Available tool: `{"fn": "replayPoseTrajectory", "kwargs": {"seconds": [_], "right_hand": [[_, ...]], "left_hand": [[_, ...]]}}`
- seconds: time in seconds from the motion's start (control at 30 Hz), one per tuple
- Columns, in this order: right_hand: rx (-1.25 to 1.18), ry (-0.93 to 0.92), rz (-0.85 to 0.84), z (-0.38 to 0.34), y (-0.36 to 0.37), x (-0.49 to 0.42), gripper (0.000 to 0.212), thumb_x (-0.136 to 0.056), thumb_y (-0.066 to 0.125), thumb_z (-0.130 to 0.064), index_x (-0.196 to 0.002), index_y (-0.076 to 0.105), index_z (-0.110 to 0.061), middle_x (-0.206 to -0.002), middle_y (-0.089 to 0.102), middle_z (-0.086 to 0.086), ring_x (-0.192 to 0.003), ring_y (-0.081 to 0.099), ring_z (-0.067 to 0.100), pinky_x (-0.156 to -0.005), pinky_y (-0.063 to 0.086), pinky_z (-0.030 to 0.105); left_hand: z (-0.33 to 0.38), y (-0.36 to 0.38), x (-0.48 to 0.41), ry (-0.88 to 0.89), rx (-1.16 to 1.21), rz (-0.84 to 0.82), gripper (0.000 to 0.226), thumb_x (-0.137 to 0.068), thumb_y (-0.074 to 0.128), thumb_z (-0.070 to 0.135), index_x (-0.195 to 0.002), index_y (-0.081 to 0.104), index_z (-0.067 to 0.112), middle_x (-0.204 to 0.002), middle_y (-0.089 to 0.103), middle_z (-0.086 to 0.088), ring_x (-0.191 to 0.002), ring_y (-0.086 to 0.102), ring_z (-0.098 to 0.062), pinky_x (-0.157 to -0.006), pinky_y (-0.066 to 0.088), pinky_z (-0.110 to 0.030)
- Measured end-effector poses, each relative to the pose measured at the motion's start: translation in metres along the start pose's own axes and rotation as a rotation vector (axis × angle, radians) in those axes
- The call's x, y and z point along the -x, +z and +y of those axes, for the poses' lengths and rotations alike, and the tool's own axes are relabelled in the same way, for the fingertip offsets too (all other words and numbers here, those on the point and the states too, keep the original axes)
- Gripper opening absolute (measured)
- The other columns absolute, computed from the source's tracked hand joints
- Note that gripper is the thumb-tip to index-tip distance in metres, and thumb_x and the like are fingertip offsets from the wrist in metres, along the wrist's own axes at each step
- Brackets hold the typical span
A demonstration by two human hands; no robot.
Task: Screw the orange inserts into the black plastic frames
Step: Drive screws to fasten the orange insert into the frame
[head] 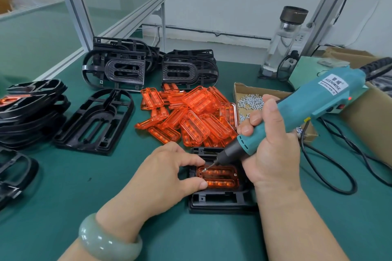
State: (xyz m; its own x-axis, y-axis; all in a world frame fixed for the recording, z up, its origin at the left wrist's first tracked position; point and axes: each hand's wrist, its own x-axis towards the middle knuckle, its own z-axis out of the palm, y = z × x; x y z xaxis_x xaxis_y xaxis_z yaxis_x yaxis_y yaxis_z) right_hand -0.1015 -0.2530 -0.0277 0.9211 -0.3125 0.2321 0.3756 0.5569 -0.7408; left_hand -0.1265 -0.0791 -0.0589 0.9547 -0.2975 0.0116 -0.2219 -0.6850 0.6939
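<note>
Jade-green bangle (110,241) on left wrist. Left hand (167,176) pinches the left end of the orange insert (221,178) between index finger and thumb. The insert sits in the black frame (220,202) on the green mat (161,233). Right hand (273,148) is clenched round the teal electric screwdriver (318,101), bit on a screw (205,169) at the insert's left end. A pile of orange inserts (191,116) lies just behind.

Orange insert (218,177) sits flat inside the black frame (220,201).
</note>
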Motion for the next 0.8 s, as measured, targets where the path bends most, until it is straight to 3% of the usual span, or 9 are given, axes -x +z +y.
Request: {"fn": "replayPoseTrajectory", "kwargs": {"seconds": [0.27, 0.8], "right_hand": [[0.003, -0.015, -0.036, 0.0009, 0.0015, 0.0006, 0.008, -0.087, 0.058, -0.025, -0.091, 0.057, -0.019, -0.060, 0.048, -0.005, -0.047, 0.046, 0.010, -0.052, 0.041, 0.021], [0.032, -0.024, -0.115, -0.0024, 0.0063, 0.0040, 0.005, -0.088, 0.055, -0.021, -0.093, 0.056, -0.018, -0.060, 0.047, -0.004, -0.047, 0.046, 0.010, -0.050, 0.041, 0.021]], "left_hand": [[-0.0017, 0.0008, -0.0004, -0.010, 0.010, -0.001, 0.036, -0.070, 0.075, 0.049, -0.105, 0.064, 0.049, -0.095, 0.048, 0.022, -0.092, 0.044, 0.008, -0.074, 0.032, -0.007], [-0.0009, 0.0000, -0.0016, -0.011, -0.004, -0.003, 0.036, -0.070, 0.075, 0.050, -0.104, 0.064, 0.050, -0.095, 0.048, 0.020, -0.092, 0.048, 0.001, -0.076, 0.034, -0.015]]}}
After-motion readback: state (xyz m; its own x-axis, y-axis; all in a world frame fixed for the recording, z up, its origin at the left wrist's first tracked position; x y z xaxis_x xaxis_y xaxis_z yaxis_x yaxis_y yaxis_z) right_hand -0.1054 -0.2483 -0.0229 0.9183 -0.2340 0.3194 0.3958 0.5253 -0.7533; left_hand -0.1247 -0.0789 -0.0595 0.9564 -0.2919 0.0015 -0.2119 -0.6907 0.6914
